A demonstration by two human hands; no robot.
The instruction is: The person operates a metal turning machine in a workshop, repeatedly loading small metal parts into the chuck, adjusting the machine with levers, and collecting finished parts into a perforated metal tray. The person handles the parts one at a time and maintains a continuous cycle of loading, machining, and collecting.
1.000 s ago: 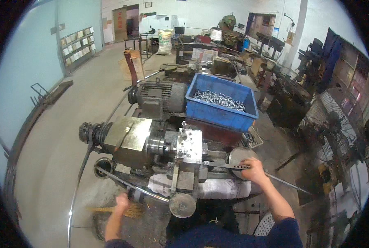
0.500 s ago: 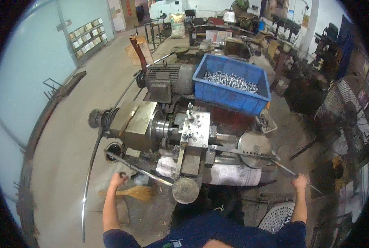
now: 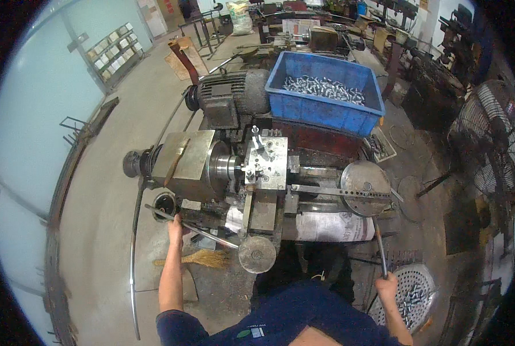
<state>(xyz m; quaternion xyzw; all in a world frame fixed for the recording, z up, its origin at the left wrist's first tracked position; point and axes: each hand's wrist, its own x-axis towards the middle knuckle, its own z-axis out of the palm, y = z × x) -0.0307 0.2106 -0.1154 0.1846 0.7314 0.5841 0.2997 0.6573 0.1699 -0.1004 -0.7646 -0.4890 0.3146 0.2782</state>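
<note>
My left hand [image 3: 175, 226] is closed around the long metal lever [image 3: 208, 236] that runs to a round disc [image 3: 257, 254] at the front of a small lathe. With my right hand [image 3: 386, 282] I grip the end of another lever [image 3: 381, 248], which slants down toward me from the large round plate [image 3: 364, 187] on the right. Between the two, the tool block [image 3: 267, 163] faces the spindle chuck [image 3: 226, 166]. A brush with a wooden handle [image 3: 178, 161] lies on the headstock cover [image 3: 197, 155].
A blue crate [image 3: 326, 112] of small metal parts stands behind the lathe, beside a motor [image 3: 240, 95]. Below my right hand sits a perforated basin [image 3: 384, 311] with similar parts. A straw broom [image 3: 203, 258] lies on the floor at left; a fan [image 3: 485, 138] stands at right.
My left hand has moved up onto the left lever. My right hand has pulled its lever down and inward, so it points toward me. The whole view has shifted slightly.
</note>
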